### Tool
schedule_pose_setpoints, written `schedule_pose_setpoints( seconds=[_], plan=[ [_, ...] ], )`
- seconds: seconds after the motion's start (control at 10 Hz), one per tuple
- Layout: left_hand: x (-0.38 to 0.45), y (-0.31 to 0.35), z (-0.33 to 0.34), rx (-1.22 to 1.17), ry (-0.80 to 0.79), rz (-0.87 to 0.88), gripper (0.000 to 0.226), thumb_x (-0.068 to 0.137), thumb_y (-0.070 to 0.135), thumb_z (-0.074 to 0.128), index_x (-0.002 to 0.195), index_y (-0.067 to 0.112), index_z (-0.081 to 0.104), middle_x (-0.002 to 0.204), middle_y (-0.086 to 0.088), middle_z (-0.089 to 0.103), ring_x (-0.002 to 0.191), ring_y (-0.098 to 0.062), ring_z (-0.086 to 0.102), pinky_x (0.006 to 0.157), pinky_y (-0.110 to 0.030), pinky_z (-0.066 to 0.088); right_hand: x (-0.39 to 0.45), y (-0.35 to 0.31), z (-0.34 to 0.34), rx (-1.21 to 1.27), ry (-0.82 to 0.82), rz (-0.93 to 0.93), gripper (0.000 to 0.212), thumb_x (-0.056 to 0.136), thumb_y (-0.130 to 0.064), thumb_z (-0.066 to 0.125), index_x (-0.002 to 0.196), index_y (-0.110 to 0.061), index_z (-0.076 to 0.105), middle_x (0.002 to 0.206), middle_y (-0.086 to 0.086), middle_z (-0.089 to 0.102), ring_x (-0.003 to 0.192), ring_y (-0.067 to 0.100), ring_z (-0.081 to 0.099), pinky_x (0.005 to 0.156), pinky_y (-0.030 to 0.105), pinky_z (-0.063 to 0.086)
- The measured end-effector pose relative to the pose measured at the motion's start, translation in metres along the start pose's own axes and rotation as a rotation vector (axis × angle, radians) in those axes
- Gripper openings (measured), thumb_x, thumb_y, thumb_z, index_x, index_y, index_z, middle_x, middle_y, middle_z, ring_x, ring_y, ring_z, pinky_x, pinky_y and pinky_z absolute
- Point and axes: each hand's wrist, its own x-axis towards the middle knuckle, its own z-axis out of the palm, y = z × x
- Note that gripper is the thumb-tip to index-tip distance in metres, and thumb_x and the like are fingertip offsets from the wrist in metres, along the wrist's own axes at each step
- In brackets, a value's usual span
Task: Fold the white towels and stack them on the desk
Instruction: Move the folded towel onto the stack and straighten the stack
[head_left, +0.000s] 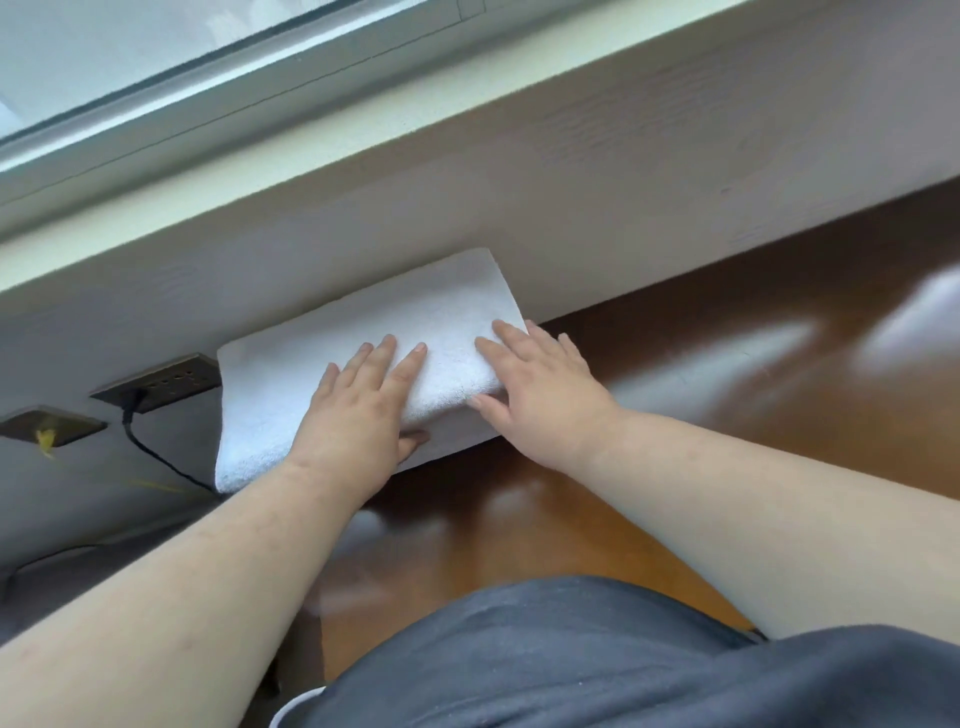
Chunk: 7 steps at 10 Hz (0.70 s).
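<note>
On the desk (675, 415), both hands flatten a folded towel (322, 374).

From where I stand, nothing here can be read: no lettering, label, brand, number or sign shows on any surface.

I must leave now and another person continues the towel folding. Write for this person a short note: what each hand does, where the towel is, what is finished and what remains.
Left hand: flat on the white towel, fingers straight, thumb at its near edge.
Right hand: fingers flat on the towel's right end, thumb at the near edge.
Towel: folded, on the desk against the wall, right of the wall socket with a black cable.
Done: one towel folded and placed.
Left: no other towels are in view; fold the rest and stack them here.
</note>
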Motion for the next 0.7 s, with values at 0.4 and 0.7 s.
schedule_pose_setpoints(
  seconds=[0.4,0.7],
  plan=[
    [-0.062,-0.089,-0.001,-0.085,-0.315,-0.446,0.105,0.087,0.032,0.069,0.153,0.035,-0.012,0.164,-0.007,-0.003,0.149,-0.029,0.009,0.114,-0.052,0.028,0.023,-0.048,-0.003,-0.373,-0.211,-0.176,0.088,0.092,-0.074,0.03,0.159,-0.024,0.003,0.167,0.006,0.001,0.153,0.028,-0.001,0.122,0.052,0.008],
    [-0.096,-0.057,-0.017,-0.085,-0.254,-0.384,0.109,0.079,0.071,0.059,0.154,0.036,-0.011,0.165,-0.004,-0.004,0.151,-0.029,-0.004,0.119,-0.054,0.008,-0.01,-0.04,-0.042,-0.213,-0.269,0.038,0.085,0.092,-0.073,0.035,0.158,-0.025,0.014,0.166,0.003,0.01,0.153,0.021,0.005,0.12,0.049,0.018]
  ],
)
